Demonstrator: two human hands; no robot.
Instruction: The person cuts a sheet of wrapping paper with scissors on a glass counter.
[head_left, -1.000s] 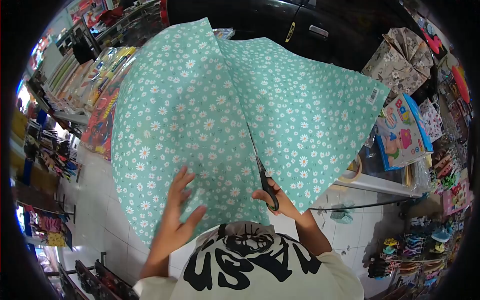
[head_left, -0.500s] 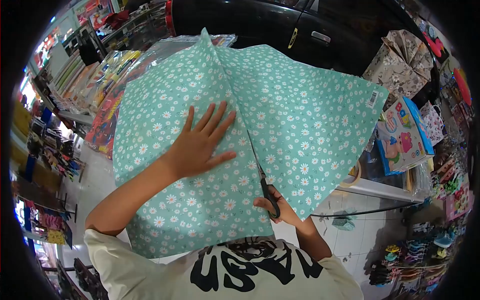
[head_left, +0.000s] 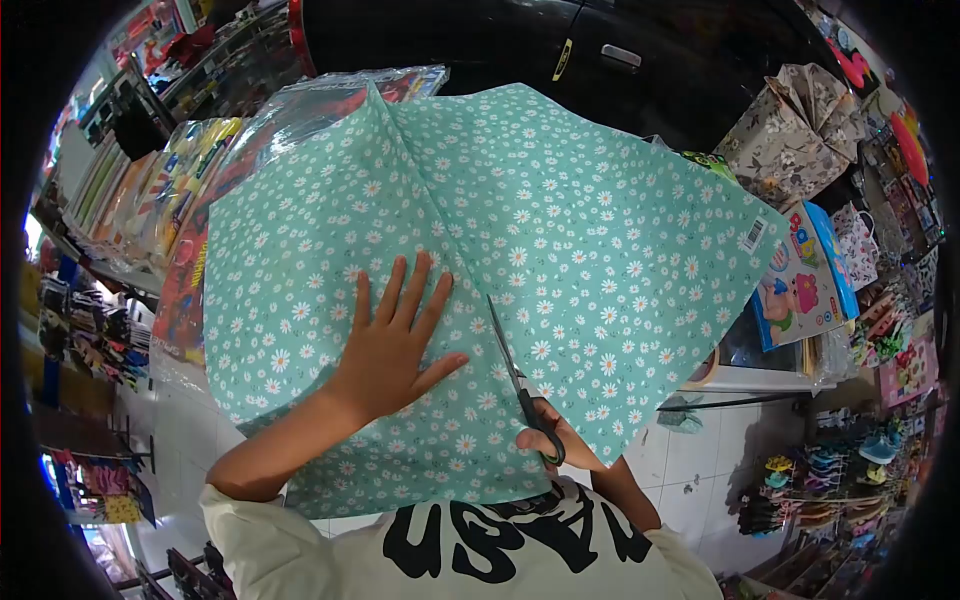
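A large green sheet of wrapping paper with white daisies lies before me, partly cut, with a raised peak at its far edge. My left hand rests flat on its left part, fingers spread. Lower down, my right hand grips the black handles of a pair of scissors. Their blades point away from me along the cut line, and one blade shows above the paper. Part of my right hand is hidden by the cut flap, which carries a barcode label at its right corner.
Plastic-wrapped packs are at the left. A boxed toy and a floral paper bag stand at the right. Beyond the paper is a black car door. Small goods hang at the lower right, above white floor tiles.
My left hand has slid toward me on the paper. The scissors stay at the cut, slightly lower in view. The paper's peak has shifted left and down.
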